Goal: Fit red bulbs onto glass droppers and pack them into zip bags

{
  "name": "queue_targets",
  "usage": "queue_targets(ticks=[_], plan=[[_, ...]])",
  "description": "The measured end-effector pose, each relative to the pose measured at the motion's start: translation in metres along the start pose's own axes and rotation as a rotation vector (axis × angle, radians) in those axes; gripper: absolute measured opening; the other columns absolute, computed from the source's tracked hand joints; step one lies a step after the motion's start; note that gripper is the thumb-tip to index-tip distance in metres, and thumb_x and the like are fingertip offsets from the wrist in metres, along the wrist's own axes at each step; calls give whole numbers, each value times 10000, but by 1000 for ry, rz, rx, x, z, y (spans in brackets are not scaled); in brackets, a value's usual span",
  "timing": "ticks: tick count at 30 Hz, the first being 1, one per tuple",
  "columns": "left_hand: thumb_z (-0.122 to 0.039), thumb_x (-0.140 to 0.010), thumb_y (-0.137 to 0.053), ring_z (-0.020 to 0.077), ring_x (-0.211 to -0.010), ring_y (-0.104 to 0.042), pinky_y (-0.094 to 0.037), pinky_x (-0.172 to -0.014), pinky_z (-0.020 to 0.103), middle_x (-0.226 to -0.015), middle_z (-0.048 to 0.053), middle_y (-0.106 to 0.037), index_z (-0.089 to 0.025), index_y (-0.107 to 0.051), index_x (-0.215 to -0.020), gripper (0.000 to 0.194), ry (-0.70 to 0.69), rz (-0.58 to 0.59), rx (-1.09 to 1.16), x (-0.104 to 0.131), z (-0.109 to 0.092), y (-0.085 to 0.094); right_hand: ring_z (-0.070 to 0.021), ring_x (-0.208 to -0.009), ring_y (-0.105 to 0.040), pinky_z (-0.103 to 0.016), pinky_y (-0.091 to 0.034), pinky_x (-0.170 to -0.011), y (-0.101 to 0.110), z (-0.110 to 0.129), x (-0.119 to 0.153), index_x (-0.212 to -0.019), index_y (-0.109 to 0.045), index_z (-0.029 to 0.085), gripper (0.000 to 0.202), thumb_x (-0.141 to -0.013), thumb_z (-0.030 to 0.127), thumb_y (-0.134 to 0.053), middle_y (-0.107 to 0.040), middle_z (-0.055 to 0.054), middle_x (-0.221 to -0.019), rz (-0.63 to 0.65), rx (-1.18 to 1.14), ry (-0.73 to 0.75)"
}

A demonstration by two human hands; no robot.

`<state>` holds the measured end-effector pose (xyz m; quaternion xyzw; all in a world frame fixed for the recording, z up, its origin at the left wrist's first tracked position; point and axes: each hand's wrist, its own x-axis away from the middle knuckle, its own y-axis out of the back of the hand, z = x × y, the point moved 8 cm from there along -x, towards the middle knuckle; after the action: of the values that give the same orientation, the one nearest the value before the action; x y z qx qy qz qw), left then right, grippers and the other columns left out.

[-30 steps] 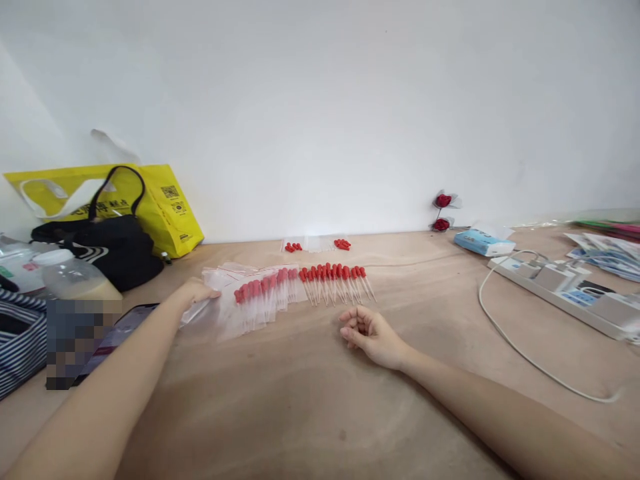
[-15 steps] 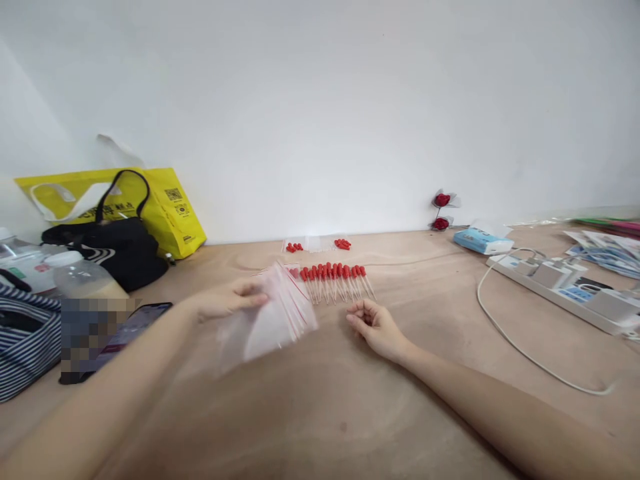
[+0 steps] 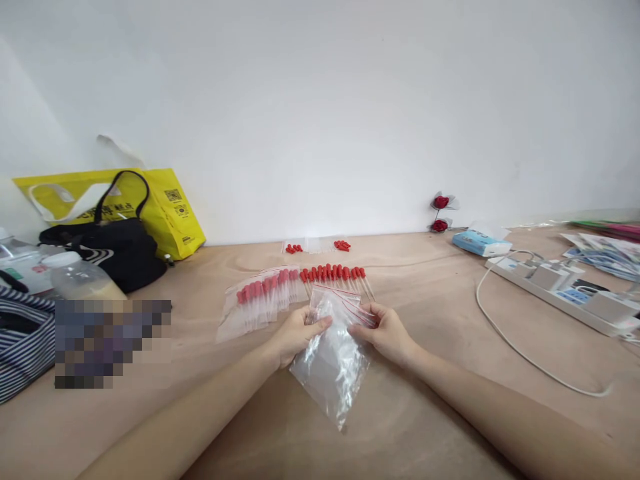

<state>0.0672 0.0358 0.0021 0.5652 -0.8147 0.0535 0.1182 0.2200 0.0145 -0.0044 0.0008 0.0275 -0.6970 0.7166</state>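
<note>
Between my two hands is a fanned stack of clear zip bags [image 3: 333, 363] with red seal lines, held above the table. My left hand [image 3: 303, 333] pinches the stack's left edge. On the right edge, my right hand [image 3: 383, 330] grips the bags near their red seals. Just behind them lies a row of red-tipped sticks [image 3: 337, 272], its lower part hidden by the bags. To the left, several bagged red-tipped sticks [image 3: 265, 290] lie overlapping on the table.
Small red pieces [image 3: 343, 245] lie by the wall. A yellow bag [image 3: 175, 213], black bag [image 3: 120, 253] and bottle [image 3: 85, 277] stand left. At right are a tissue pack [image 3: 481, 243], power strip [image 3: 560, 293], white cable [image 3: 520, 360] and red flowers [image 3: 440, 225].
My left hand has moved right with the bag stack, uncovering the bagged sticks. My right hand has moved slightly right and now holds the stack's other edge.
</note>
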Motion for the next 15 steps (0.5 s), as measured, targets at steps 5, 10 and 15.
queue_targets(ticks=[5,10,15], plan=[[-475,-506,-728,114,-511,-531,-395,-512,226,-581,-19,-575,-132,-535,-687,434,-12,-6,-5,-1,3,10,-91,-519,-492,-230,-383,-521,-2,-4,-3,-800,-560,157,455,-431,306,-781,-568,47,-594,84,3,-55],[-363,-443,-786,96,-543,-522,-391,-549,213,-574,-35,-562,-137,-465,-572,413,-76,18,-43,2,1,12,-77,-549,-500,-222,-384,-571,9,0,-8,-604,-550,142,329,-449,324,-777,-597,28,-604,6,-115,-55],[-305,-432,-799,129,-599,-547,-428,-588,251,-621,-30,-578,-139,-528,-693,411,-164,77,-122,10,-4,-2,-98,-602,-559,-249,-420,-644,-6,2,-7,-734,-571,154,398,-426,263,-798,-641,15,-688,146,-261,-85]])
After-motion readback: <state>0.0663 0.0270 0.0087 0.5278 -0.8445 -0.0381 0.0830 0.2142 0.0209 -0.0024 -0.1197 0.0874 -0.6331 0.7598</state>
